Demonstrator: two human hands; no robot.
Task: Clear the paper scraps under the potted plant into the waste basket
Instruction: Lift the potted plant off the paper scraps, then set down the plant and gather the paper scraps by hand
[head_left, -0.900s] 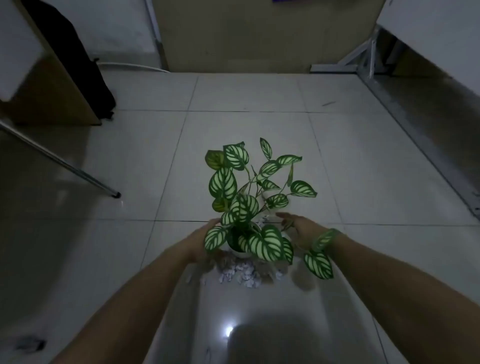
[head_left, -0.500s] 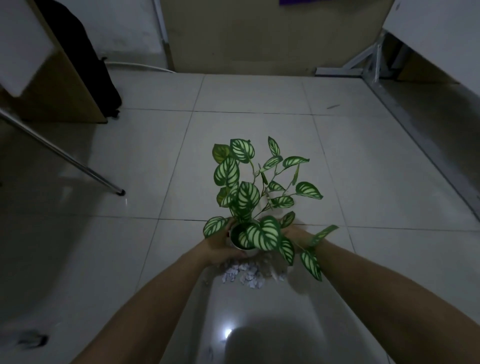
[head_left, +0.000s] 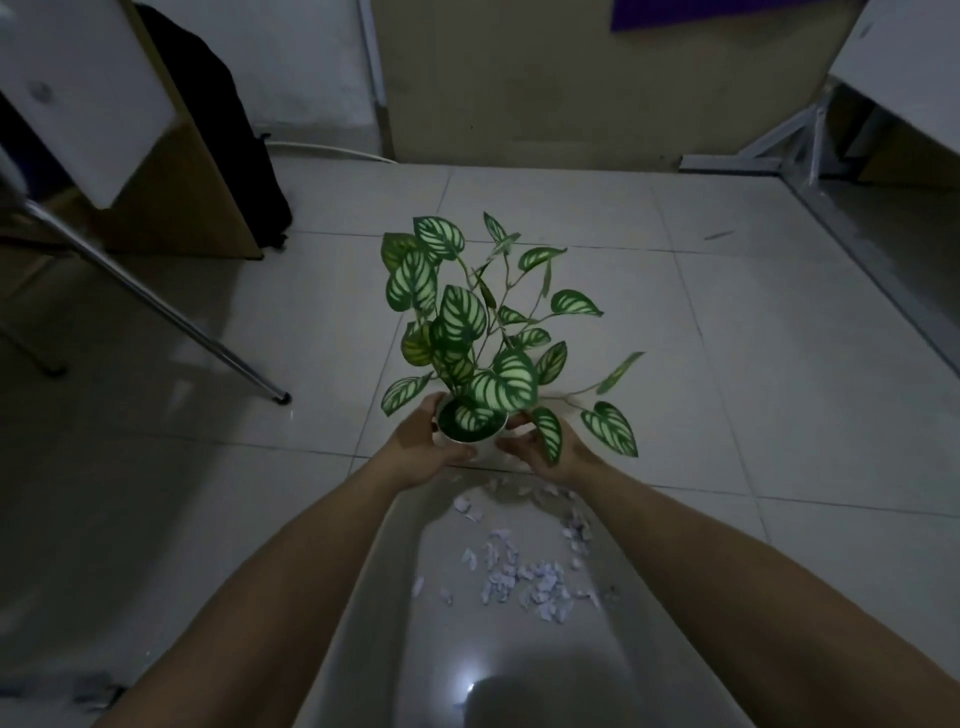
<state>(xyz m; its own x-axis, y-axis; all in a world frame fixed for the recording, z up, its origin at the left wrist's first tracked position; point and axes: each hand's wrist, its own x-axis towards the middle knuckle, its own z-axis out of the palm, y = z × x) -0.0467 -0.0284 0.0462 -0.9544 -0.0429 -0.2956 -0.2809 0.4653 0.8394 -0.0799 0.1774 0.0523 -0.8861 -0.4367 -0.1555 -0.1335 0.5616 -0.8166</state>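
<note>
A potted plant (head_left: 470, 343) with striped green leaves sits in a small white pot (head_left: 480, 447), held up off the tiled floor. My left hand (head_left: 421, 447) grips the pot's left side and my right hand (head_left: 550, 449) grips its right side, partly hidden by leaves. Several white paper scraps (head_left: 524, 571) lie scattered on the floor below and nearer to me, between my forearms. No waste basket is in view.
A slanted metal leg (head_left: 171, 312) ends on the floor at the left. A wooden cabinet (head_left: 192, 197) with a black bag (head_left: 228, 150) stands at the back left. A white table frame (head_left: 810, 135) runs along the right. Dark debris (head_left: 88, 693) lies bottom left.
Both hands closed on the pot and lifted the plant up and away from me. The scraps that were under it now lie uncovered on the floor.
</note>
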